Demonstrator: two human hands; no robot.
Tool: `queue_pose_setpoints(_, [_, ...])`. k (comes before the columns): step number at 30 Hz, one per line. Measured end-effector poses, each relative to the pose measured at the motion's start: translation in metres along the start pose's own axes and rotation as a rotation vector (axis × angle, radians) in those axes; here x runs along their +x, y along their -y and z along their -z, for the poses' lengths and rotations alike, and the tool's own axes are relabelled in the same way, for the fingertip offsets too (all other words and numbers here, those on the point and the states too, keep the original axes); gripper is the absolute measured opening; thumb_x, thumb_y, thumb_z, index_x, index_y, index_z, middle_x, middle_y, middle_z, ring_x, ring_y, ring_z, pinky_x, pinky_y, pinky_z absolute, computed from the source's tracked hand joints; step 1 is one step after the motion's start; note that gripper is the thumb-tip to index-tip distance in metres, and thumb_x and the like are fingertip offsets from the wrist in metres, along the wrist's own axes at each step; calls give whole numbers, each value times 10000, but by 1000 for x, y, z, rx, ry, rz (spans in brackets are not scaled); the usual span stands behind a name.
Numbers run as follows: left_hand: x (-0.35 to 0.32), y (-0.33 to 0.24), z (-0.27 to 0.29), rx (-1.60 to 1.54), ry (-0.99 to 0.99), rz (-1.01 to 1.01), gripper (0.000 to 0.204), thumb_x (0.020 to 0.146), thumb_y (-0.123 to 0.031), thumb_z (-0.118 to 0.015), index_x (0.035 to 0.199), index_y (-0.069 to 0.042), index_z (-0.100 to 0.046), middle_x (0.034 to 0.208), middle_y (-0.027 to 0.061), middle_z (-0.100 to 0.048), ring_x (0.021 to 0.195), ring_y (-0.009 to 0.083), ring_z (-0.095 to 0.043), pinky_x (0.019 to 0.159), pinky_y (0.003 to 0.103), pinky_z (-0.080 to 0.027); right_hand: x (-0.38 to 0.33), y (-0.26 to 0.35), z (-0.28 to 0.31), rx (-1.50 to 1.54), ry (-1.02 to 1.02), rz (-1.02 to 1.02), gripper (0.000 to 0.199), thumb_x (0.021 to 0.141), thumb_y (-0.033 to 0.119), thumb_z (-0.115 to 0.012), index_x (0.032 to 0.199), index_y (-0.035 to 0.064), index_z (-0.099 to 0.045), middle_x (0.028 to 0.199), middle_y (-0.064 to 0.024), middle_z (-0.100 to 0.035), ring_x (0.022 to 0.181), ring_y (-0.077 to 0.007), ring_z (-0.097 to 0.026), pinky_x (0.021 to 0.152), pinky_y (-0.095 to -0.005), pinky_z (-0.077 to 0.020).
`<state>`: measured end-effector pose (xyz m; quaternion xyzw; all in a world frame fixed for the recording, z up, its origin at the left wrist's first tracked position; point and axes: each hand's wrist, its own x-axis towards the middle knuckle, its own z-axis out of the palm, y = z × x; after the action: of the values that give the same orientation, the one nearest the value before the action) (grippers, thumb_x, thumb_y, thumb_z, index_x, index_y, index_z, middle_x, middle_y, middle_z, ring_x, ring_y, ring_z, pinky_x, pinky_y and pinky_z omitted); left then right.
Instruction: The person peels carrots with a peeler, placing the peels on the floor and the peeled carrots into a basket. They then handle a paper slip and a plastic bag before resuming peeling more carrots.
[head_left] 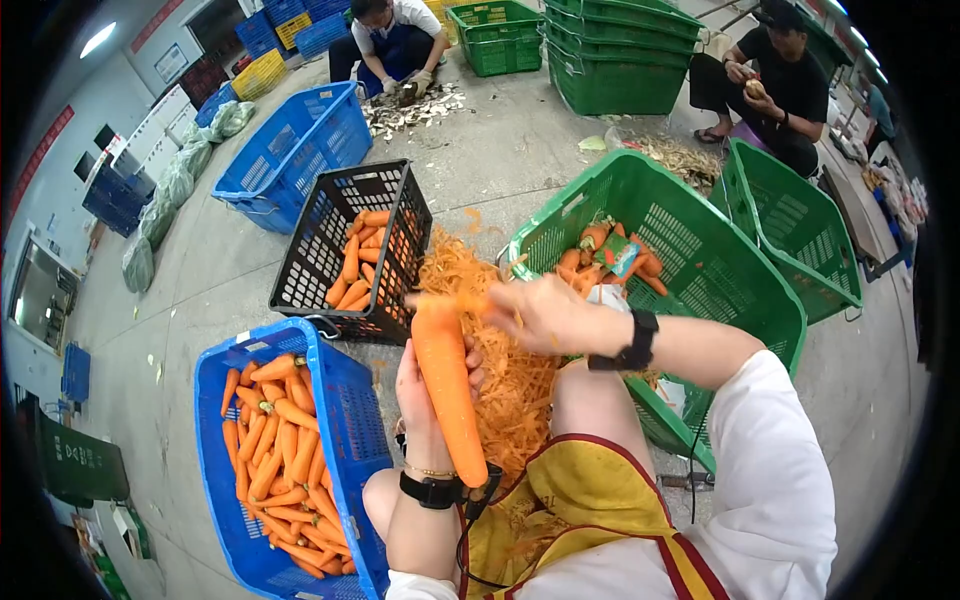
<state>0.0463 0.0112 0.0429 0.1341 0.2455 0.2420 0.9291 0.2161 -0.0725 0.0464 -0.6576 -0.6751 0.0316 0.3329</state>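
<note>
Left hand [412, 396] wraps around a large carrot [447, 385]; right hand [552, 315], at its 2 o'clock, is blurred, its grip impossible to tell. Peelings [515, 395] lie at 3, blue crate [347, 405] at 8, black crate [408, 240] at 11.

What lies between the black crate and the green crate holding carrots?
A loose heap of orange carrot peelings lies between them, as the head view shows.
</note>
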Motion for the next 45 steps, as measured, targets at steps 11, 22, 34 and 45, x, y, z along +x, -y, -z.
queue_pose_setpoints(11, [1, -1, 11, -79, 39, -27, 499, 942, -476, -400, 1059, -4, -513, 889, 133, -544, 726, 215, -525, 549, 274, -460, -2, 6, 4, 83, 97, 189, 231, 881, 255, -574, 744, 93, -482, 607, -102, -540, 538, -320, -577, 455, -402, -468])
queue_pose_setpoints(22, [4, -4, 21, -118, 185, 38, 532, 938, -490, -390, 1069, 15, -493, 911, 140, -512, 756, 219, -487, 578, 290, -448, -8, 10, 6, 150, 239, 271, 231, 886, 290, -561, 781, 89, -513, 614, -101, -550, 545, -316, -581, 471, -412, -473])
queue_pose_setpoints(34, [0, -4, 10, -105, 97, 5, 542, 948, -505, -337, 1108, -17, -510, 939, 138, -569, 720, 229, -548, 554, 297, -477, -9, 15, 8, 203, 267, 337, 214, 849, 208, -620, 739, 72, -497, 610, -94, -517, 549, -290, -570, 488, -371, -470])
queue_pose_setpoints(45, [4, -7, 23, -13, 230, 81, 461, 965, -414, -351, 1100, -1, -507, 913, 134, -547, 722, 217, -508, 557, 289, -445, 3, 16, 16, 114, 140, 291, 204, 857, 233, -603, 749, 86, -512, 598, -97, -515, 532, -284, -565, 467, -376, -462])
